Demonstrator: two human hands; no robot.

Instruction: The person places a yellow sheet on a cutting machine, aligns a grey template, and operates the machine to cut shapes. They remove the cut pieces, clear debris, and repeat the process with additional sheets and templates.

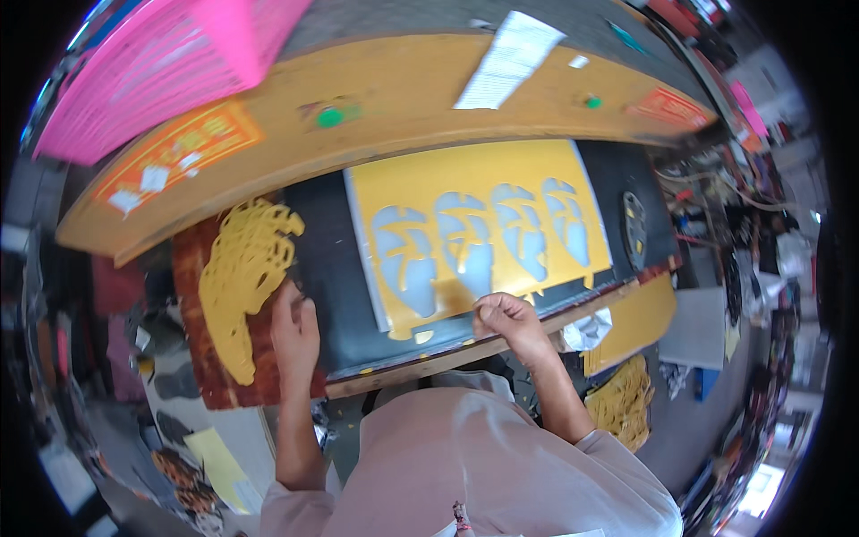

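My left hand is at the right side of a pile of yellow cut-out shapes on a reddish-brown board. Its fingers are bent together by the pile's edge; what they hold, if anything, is hidden. A yellow sheet lies on the black work surface, with several shoe-upper-like openings showing pale material beneath. Over the sheet's near edge, my right hand is pinched, thumb against fingers. Anything in that pinch is too small to name. Small yellow scraps lie near this edge.
A long wooden beam with green buttons crosses behind the sheet. A dark sole-shaped cutting die sits to the right. Pink mesh and a paper sheet are above. More yellow pieces are piled low at right.
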